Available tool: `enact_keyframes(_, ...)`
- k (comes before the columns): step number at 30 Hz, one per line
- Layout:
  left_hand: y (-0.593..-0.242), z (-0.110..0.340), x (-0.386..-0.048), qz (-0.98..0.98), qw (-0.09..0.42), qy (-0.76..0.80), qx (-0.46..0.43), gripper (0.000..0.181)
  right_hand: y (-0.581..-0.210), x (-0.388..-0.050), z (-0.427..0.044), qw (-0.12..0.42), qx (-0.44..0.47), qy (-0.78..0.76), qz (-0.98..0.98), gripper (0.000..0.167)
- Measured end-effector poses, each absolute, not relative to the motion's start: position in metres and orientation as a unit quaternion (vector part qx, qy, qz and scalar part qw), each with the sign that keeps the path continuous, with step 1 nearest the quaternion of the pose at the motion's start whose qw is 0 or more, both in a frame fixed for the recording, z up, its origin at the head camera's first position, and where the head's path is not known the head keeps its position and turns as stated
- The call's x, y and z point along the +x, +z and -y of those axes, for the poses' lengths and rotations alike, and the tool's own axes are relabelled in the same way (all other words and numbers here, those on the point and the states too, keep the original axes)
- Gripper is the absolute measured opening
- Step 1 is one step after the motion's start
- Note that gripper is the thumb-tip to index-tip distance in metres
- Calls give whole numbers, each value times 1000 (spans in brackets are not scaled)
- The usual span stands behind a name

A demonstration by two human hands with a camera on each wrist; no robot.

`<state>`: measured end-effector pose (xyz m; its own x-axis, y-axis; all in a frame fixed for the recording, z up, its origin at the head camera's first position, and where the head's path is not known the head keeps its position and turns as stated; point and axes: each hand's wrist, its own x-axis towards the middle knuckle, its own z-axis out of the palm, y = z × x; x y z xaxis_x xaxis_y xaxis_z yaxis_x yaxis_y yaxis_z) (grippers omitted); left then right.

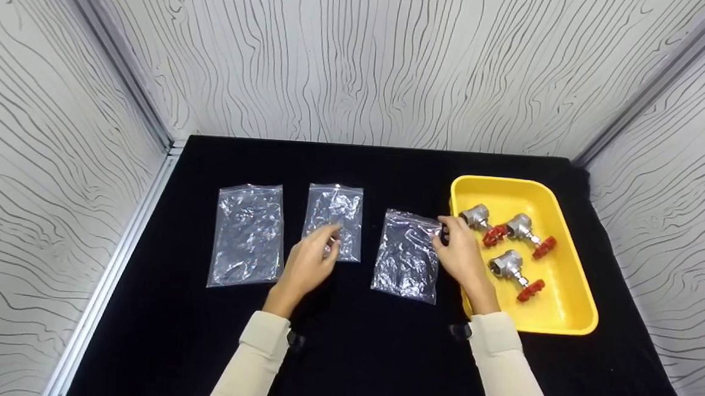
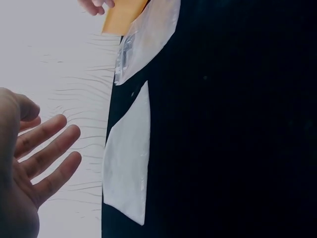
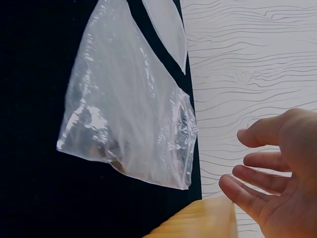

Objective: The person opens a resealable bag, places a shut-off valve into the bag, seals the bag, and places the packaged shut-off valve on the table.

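Three clear zip-lock bags lie flat on the black cloth: a large left bag (image 1: 246,237), a smaller middle bag (image 1: 335,206) and a right bag (image 1: 406,262). Over the lower left of the middle bag hovers my left hand (image 1: 311,260), fingers loosely bent and holding nothing. My right hand (image 1: 462,254) is between the right bag's upper right corner and the yellow tray (image 1: 572,309). In the right wrist view its relaxed fingers (image 3: 252,193) are apart from the bag (image 3: 119,109). Three metal valves (image 1: 507,265) with red handwheels (image 1: 530,290) lie in the tray.
Black cloth (image 1: 373,358) covers the table. White wood-grain panels (image 1: 367,58) enclose the back and both sides. A metal rail (image 1: 112,269) runs along the left edge. The tray's raised rim stands right of the right hand.
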<state>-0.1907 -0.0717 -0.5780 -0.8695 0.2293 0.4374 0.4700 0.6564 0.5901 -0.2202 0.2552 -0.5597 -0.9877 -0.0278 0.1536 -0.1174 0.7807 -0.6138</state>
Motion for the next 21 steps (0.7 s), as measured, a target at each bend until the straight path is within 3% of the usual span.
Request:
enact_keyframes(6,-588,61,-185,898,128,-375,-193,31,-567,-217,-249,76,39,326,942,47)
enact_keyframes(16,-601,41,-179,896,121,-379,-196,29,-577,-209,-237,74,32,327,942,47)
enact_keyframes(21,-605,32,-175,897,102,-386,-188,29,-584,-203,-229,98,17,333,938,44)
